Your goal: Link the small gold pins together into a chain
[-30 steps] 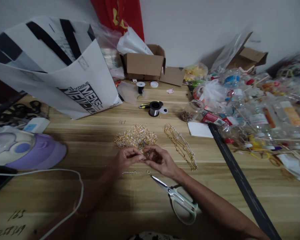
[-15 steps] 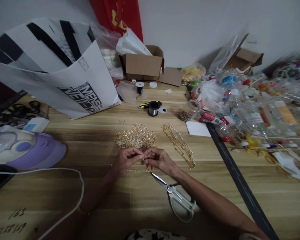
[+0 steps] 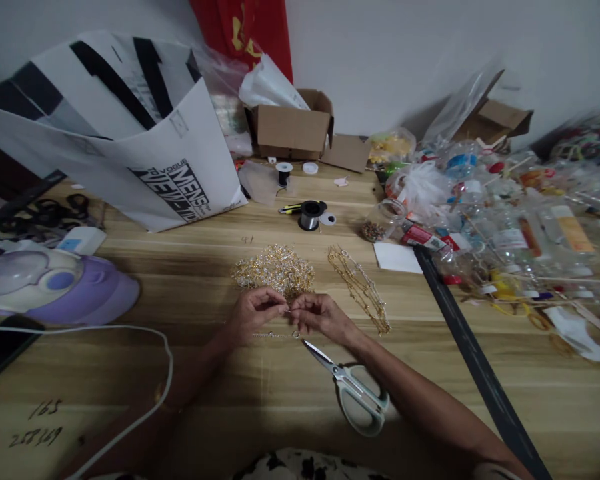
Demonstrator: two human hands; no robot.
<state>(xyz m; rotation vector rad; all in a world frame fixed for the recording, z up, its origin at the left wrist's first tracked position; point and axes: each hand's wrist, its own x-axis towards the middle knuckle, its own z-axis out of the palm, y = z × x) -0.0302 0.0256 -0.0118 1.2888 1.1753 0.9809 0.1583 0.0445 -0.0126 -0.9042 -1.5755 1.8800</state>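
Note:
My left hand (image 3: 254,315) and my right hand (image 3: 321,316) meet fingertip to fingertip over the wooden table (image 3: 190,373), both pinched on a tiny metal piece that is too small to name. Just beyond them lies a heap of small gold and silver findings (image 3: 274,269). A thin silver chain (image 3: 275,335) lies flat under my hands. To the right, a row of gold chain pieces (image 3: 361,289) runs diagonally. Scissors with pale green handles (image 3: 353,390) lie beside my right forearm.
A large white paper bag (image 3: 130,133) lies at the back left, a cardboard box (image 3: 293,127) behind it. A wire spool (image 3: 310,215) and glass jar (image 3: 383,219) sit mid-table. Plastic bottles (image 3: 520,227) crowd the right. A purple appliance (image 3: 55,287) and white cable (image 3: 145,333) are at left.
My right hand has closed in toward my left until the fingertips meet in a pinch. The view has shifted slightly.

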